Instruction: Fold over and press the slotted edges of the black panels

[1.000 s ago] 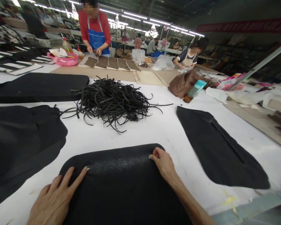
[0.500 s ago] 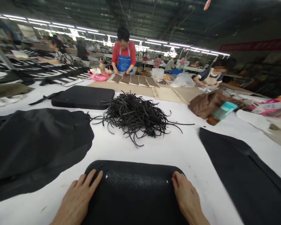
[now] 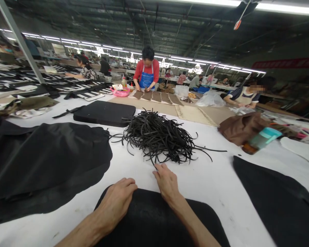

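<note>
A black padded panel (image 3: 149, 216) with rounded corners lies on the white table before me. My left hand (image 3: 121, 195) is at its upper left edge, fingers curled together over the rim. Reaching past the far edge, my right hand (image 3: 167, 180) has thumb and fingertips closing on the end of a thin black strip (image 3: 152, 162). That strip runs out of a tangled heap of black strips (image 3: 159, 135) just beyond. My right forearm crosses above the panel and hides part of it.
Black sheets lie left (image 3: 48, 164) and right (image 3: 278, 195). Behind are another black pad (image 3: 105, 112), a pink basket (image 3: 120, 92), a brown cloth bundle (image 3: 243, 127) and a teal-capped bottle (image 3: 261, 140). A person in a blue apron (image 3: 147, 80) works across the table.
Both hands have left the panel's two sides. My left hand has moved to the far edge with fingers curled. My right hand has reached forward to the strip heap. The view has shifted.
</note>
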`<state>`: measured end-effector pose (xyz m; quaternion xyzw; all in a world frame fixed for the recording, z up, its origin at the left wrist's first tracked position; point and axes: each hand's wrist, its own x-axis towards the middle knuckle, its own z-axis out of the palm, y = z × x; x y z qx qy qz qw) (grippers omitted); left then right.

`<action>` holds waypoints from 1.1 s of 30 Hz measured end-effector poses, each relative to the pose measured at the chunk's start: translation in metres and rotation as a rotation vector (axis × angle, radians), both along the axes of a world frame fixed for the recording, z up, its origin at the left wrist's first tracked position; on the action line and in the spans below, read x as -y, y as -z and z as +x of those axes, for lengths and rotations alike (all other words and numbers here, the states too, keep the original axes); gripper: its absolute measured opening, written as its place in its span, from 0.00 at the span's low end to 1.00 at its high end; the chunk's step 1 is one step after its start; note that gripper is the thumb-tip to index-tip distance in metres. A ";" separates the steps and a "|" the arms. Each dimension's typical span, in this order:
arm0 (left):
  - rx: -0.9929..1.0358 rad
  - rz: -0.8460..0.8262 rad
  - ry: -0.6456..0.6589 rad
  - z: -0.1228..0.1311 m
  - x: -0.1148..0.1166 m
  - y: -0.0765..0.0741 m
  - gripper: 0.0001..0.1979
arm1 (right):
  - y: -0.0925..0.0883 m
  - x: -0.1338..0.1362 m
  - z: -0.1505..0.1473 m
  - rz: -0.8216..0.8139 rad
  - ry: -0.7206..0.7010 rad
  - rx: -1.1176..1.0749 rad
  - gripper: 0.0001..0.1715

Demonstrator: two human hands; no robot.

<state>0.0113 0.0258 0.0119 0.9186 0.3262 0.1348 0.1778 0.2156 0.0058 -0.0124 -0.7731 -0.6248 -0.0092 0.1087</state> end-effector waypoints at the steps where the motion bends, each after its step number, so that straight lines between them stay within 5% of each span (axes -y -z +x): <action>1: 0.012 -0.016 0.021 0.006 -0.003 -0.003 0.18 | 0.004 -0.010 -0.003 -0.008 0.011 0.036 0.11; 6: 0.118 -0.112 0.096 0.019 -0.018 -0.004 0.17 | 0.015 -0.019 -0.008 -0.031 -0.026 0.086 0.13; 12: 0.185 -0.210 0.257 0.029 -0.032 0.000 0.22 | 0.007 0.025 -0.015 0.153 -0.299 0.096 0.08; 15: 0.081 -0.183 0.313 0.037 -0.038 0.005 0.15 | 0.004 0.048 -0.009 0.179 -0.385 0.084 0.09; 20: 0.040 -0.140 0.212 0.032 -0.049 0.013 0.11 | 0.011 0.080 0.021 0.089 -0.199 0.002 0.13; 28: 0.108 -0.207 0.020 0.020 -0.061 0.002 0.12 | -0.003 0.081 0.051 -0.054 0.195 -0.608 0.12; 33: 0.150 -0.305 -0.094 0.017 -0.067 -0.006 0.11 | -0.010 0.071 0.066 -0.071 0.185 -0.714 0.14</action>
